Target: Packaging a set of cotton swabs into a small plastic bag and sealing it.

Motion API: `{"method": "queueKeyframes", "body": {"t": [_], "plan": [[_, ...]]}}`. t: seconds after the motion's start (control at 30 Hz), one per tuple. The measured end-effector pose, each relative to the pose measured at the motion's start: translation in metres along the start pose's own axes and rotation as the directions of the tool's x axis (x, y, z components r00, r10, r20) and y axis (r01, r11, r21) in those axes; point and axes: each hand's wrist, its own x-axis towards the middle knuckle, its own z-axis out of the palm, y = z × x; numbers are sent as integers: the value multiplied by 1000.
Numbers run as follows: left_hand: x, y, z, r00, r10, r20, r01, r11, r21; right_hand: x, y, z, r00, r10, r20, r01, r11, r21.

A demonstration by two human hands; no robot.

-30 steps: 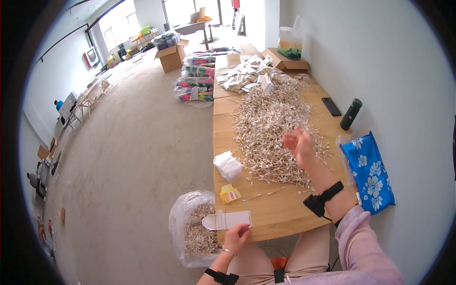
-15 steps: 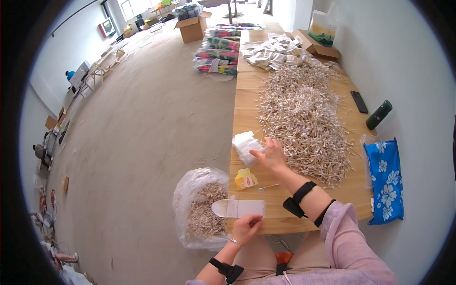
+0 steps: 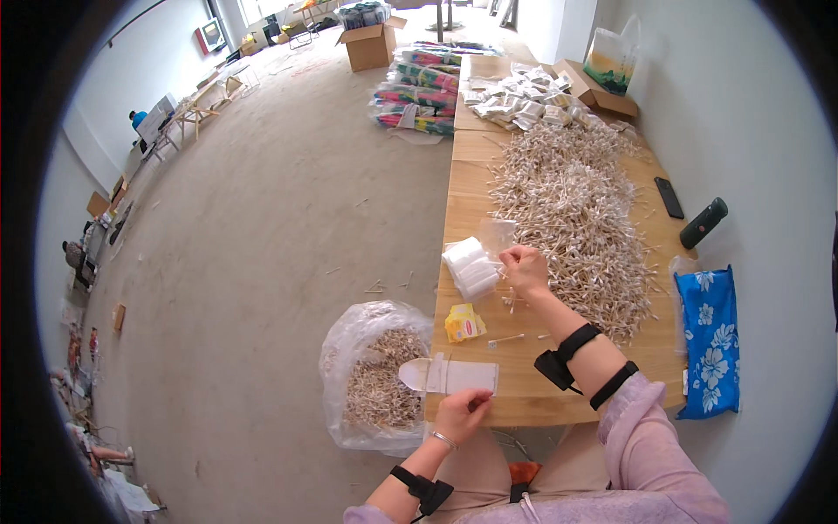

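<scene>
My right hand (image 3: 526,272) is closed in a pinch on a thin clear plastic bag (image 3: 498,232), held just above a stack of white plastic bags (image 3: 472,267). Close to my body, my left hand (image 3: 461,414) has its fingers curled at the near edge of a flat white holder (image 3: 471,378) with a rounded end; whether it grips anything is hidden. Small yellow cards (image 3: 464,323) lie between the hands, and a loose cotton swab (image 3: 508,338) rests beside them. A large heap of cotton swabs (image 3: 576,218) spreads over the table to the right of my right hand.
Filled white packets (image 3: 524,92) lie at the table's far end beside a cardboard box (image 3: 598,92). Along the wall are a phone (image 3: 669,197), a dark green bottle (image 3: 704,223) and a blue flowered pack (image 3: 708,341). A plastic sack of swabs (image 3: 332,367) stands left of the table.
My right hand has lifted slightly from the white stack and now pinches a clear bag. My left hand stays at the white holder. The view has shifted a little.
</scene>
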Motion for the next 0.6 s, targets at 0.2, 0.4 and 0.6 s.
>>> {"method": "queueKeyframes", "body": {"t": [0.2,0.4,0.6], "plan": [[5,0,-7,982,-185,-49,154,918,-364,-50,-28,-18,905,15,425,-171,928,330],[27,43,-39,852,-134,-506,-240,759,-605,-110,-47,-2,766,-14,643,-297,879,373],[8,28,-51,890,-112,-443,-172,817,-551,-145,-58,24,739,-56,671,-240,909,340]]}}
